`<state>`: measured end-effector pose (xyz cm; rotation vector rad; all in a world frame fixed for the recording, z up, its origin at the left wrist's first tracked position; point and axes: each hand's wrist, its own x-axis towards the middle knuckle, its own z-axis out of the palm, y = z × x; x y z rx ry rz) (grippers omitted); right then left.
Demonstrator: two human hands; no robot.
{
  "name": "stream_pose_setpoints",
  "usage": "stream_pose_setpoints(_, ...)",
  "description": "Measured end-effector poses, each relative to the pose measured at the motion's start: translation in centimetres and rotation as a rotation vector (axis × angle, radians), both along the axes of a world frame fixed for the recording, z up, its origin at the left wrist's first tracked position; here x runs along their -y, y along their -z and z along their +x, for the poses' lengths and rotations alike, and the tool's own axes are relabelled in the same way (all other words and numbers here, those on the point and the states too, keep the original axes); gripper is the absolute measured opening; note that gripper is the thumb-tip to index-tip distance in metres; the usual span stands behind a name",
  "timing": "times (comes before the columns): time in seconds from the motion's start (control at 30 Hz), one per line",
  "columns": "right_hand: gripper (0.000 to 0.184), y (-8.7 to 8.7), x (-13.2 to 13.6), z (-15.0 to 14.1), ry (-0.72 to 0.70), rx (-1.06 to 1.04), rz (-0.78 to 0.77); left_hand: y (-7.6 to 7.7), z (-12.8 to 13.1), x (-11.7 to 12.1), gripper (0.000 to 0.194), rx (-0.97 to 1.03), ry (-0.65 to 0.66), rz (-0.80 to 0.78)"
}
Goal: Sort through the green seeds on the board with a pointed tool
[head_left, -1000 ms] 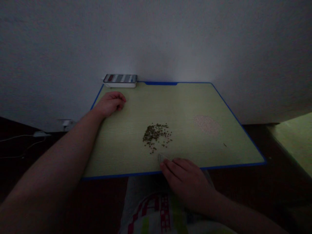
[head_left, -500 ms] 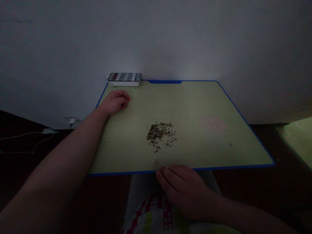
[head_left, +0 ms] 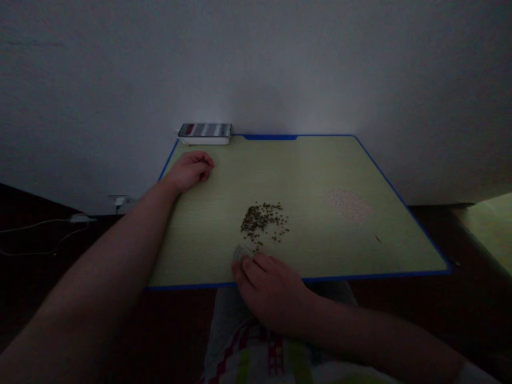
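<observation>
My right hand (head_left: 268, 285) is at the front edge of the pale green folding table (head_left: 296, 170), its fingers closed on a small translucent, ridged piece (head_left: 242, 250) that looks like clear plastic. Most of that piece is hidden by the fingers. Just beyond it lies a loose pile of dark green beans or seeds (head_left: 258, 217), with some scattered around the pile. My left hand (head_left: 194, 169) rests on the far left of the tabletop with its fingers curled in, and nothing shows in it.
Toward the right lies a spread of pale grains (head_left: 347, 205), with a small brown sliver (head_left: 378, 239) nearer the front. A phone (head_left: 205, 129) lies on a white box (head_left: 208, 141) at the back left corner. The wall stands behind; a cable and plug (head_left: 119, 201) are at left.
My right hand first drew back slightly toward the front edge, then moved left and forward with the clear piece, close to the nearest dark seeds. The left hand stays in place.
</observation>
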<state>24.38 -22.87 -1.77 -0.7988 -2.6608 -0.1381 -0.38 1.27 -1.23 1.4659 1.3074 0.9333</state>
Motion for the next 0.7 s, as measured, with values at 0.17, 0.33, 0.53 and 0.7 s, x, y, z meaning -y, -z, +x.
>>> stream_pose_setpoints(0.17, 0.029, -0.1, -0.3, 0.3, 0.122, -0.015, -0.006, 0.1, -0.1, -0.1, 0.013, 0.022, 0.007, 0.011)
stream_pose_setpoints(0.33, 0.031, -0.2, -0.4, 3.5, 0.222, -0.016, 0.045, -0.2, 0.0, 0.2, 0.013, -0.019, -0.016, 0.007)
stream_pose_setpoints(0.53, 0.034, -0.2, 0.9, 6.5, 0.195, -0.051, 0.104, -0.6, 0.2, 0.4, 0.012, -0.046, -0.029, -0.003)
stream_pose_setpoints(0.7, 0.036, -0.3, 2.5, 7.3, 0.152, -0.093, 0.061, -0.3, 0.0, 0.2, 0.012, -0.014, 0.003, 0.024)
